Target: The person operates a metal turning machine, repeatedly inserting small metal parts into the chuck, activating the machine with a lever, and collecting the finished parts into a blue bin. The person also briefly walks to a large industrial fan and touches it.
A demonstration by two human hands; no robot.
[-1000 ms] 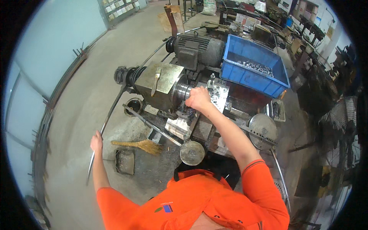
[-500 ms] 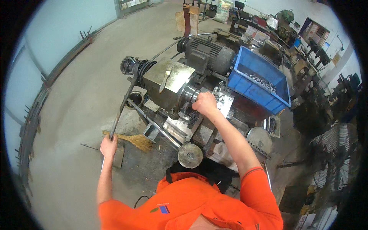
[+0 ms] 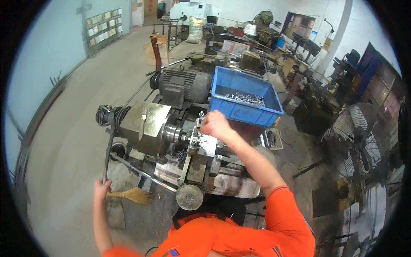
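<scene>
a small metal lathe (image 3: pixel 171 141) fills the middle of the frame, its grey motor (image 3: pixel 182 85) sitting above it toward the top. just right of the motor a blue plastic bin (image 3: pixel 248 107) holds a layer of small silvery parts (image 3: pixel 246 99). at the far right stands a round wire-guarded fan (image 3: pixel 357 137). a long thin lever bar (image 3: pixel 108 154) runs down the left side of the lathe to the lower left. the person's right hand (image 3: pixel 216 125) rests curled on top of the tool slide (image 3: pixel 201 143), just below the bin; whether it grips anything cannot be told. the left hand (image 3: pixel 102 188) is closed around the bar's lower end, beside a straw brush (image 3: pixel 135 195).
</scene>
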